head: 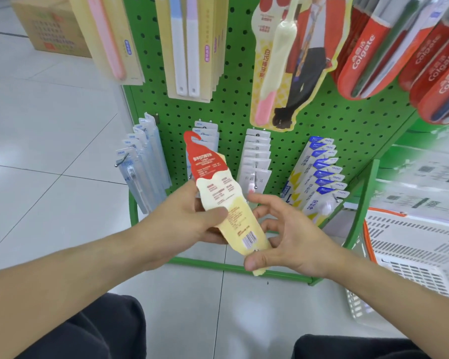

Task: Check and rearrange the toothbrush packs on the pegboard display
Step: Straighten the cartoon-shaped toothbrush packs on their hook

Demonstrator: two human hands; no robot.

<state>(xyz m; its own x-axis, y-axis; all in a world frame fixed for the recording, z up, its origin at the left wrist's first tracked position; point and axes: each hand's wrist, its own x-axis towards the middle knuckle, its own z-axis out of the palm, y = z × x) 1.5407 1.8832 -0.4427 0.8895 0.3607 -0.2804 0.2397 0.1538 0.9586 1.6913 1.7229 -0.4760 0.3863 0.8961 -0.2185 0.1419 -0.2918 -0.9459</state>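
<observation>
Head view: my left hand pinches the light, bendy toothbrush pack mid-card; my right hand steadies its foot, thumb on.

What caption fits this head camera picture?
Both hands hold a red-and-cream pack before the green pegboard.

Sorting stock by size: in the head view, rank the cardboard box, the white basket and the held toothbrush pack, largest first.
1. white basket
2. cardboard box, cut off and farther away, so unsure
3. held toothbrush pack

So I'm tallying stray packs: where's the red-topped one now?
Centre of the head view: red-topped pack off its peg, left hand gripping it, right hand at its lower end.
</observation>
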